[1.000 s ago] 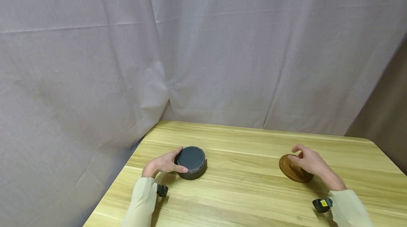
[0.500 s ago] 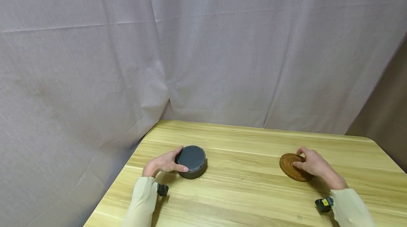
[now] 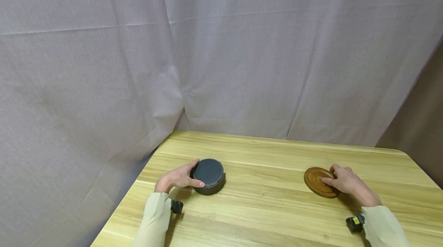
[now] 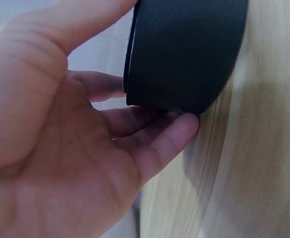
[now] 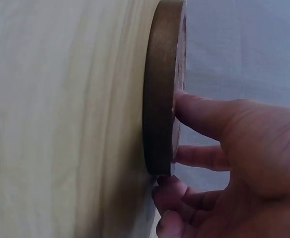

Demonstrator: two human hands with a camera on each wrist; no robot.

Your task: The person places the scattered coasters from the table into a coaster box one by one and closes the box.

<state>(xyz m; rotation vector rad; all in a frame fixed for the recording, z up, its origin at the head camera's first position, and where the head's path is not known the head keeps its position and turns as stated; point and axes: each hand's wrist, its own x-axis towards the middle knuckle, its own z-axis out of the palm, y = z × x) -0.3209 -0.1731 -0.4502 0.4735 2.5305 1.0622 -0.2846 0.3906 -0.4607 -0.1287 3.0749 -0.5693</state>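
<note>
On the left of the table stands a round black box (image 3: 209,171) with a flat top. My left hand (image 3: 178,177) grips its left side, thumb near the front of the rim; the left wrist view has the fingers curled against the dark side wall (image 4: 184,54). To the right lies a flat brown wooden disc (image 3: 314,181) with ring-shaped grooves. My right hand (image 3: 347,184) pinches its right edge. In the right wrist view the thumb (image 5: 199,111) presses the disc's upper face, and other fingers (image 5: 170,193) curl at its lower edge.
The light wood-grain table (image 3: 263,201) stretches between the two objects. A grey curtain (image 3: 242,66) hangs behind it and along the left. Small black cameras (image 3: 177,207) sit on both wrists, below the pale sleeves (image 3: 152,220).
My right hand has slid rightward from over the wooden disc to its right edge, uncovering more of the disc. The left hand and the black box have stayed in place.
</note>
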